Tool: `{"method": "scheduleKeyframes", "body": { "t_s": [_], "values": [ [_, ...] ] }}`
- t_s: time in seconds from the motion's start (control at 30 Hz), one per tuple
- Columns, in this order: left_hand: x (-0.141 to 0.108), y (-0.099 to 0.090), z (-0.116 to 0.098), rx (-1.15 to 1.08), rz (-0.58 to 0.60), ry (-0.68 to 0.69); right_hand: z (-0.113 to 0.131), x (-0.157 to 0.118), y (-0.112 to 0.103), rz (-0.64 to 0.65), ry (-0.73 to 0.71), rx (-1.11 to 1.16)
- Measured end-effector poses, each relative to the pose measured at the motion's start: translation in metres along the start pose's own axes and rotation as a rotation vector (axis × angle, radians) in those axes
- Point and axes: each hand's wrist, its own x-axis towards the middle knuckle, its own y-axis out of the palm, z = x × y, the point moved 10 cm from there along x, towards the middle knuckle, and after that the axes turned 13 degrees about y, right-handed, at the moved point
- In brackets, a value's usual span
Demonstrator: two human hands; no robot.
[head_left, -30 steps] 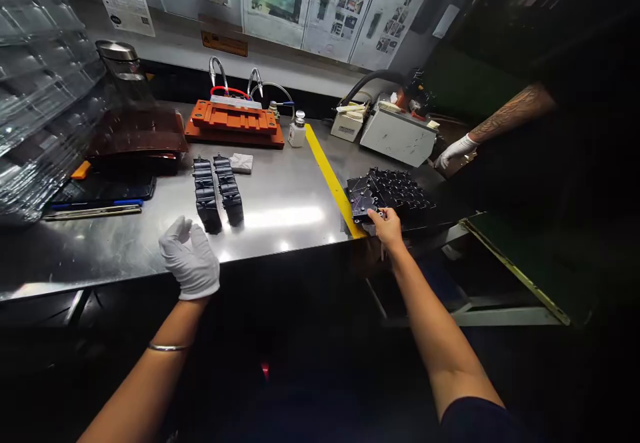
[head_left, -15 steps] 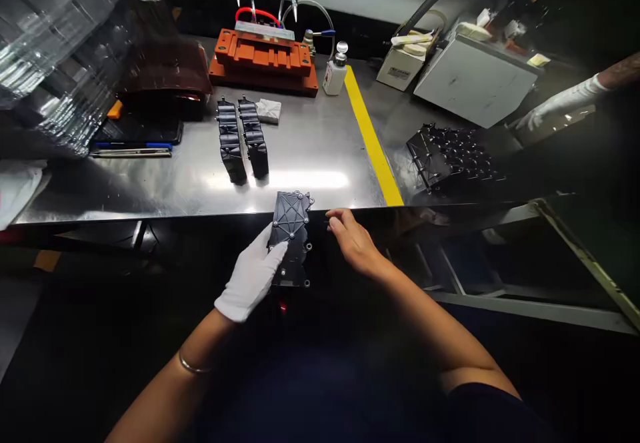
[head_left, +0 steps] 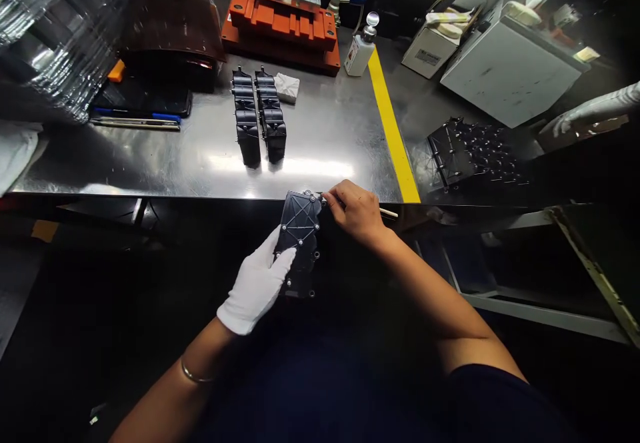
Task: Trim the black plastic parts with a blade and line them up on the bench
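My left hand (head_left: pixel 255 290), in a white glove, grips a flat black moulded plastic part (head_left: pixel 301 230) by its lower left side, thumb on top. Raised crossing ribs and small round bosses mark its face. My bare right hand (head_left: pixel 357 211) is closed in a pinch at the part's upper right corner. A pale, thin stick-like tool (head_left: pixel 389 213) sticks out behind that hand; its tip by the part is too small to make out. Two black ribbed plastic parts stand side by side on the bench, the left one (head_left: pixel 246 120) close to the right one (head_left: pixel 271 116).
Behind them are an orange fixture (head_left: pixel 283 20), a white pump bottle (head_left: pixel 360 53) and a crumpled white block (head_left: pixel 287 88). Yellow tape (head_left: pixel 393 126) crosses the metal bench. To its right lie several black parts (head_left: pixel 475 153), with another person's gloved hand (head_left: pixel 590 110) nearby. Clear plastic trays (head_left: pixel 60 36) are stacked left.
My right hand has moved to the part's upper right corner, turning so its back shows, and the pale stick end has come into view. The camera view has shifted.
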Motion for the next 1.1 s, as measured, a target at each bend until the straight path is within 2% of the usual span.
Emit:
{"method": "scheduleKeyframes", "body": {
  "t_s": [0.13, 0.27, 0.4, 0.5, 0.7, 0.93, 1.1],
  "values": [
    [0.000, 0.000, -0.001, 0.009, 0.029, -0.007, 0.004, 0.007, 0.001, 0.036, -0.053, -0.009],
    [-0.002, -0.003, 0.003, -0.001, 0.010, -0.049, 0.003, 0.010, -0.003, 0.030, -0.023, 0.019],
    [-0.002, -0.003, 0.006, -0.001, -0.002, -0.066, 0.007, -0.007, -0.013, 0.020, -0.054, 0.188],
    [0.001, -0.001, 0.003, -0.018, 0.008, -0.024, 0.013, -0.023, -0.016, 0.041, -0.112, 0.234],
    [0.001, -0.003, 0.000, -0.004, -0.004, -0.029, 0.023, -0.028, -0.011, 0.104, -0.214, 0.121],
    [0.002, -0.003, -0.003, 0.022, 0.008, -0.018, 0.025, -0.028, -0.013, 0.068, -0.219, 0.045],
    [0.005, -0.003, -0.001, -0.032, -0.033, 0.002, 0.020, -0.027, -0.015, 0.041, -0.169, 0.089]
  ]
}}
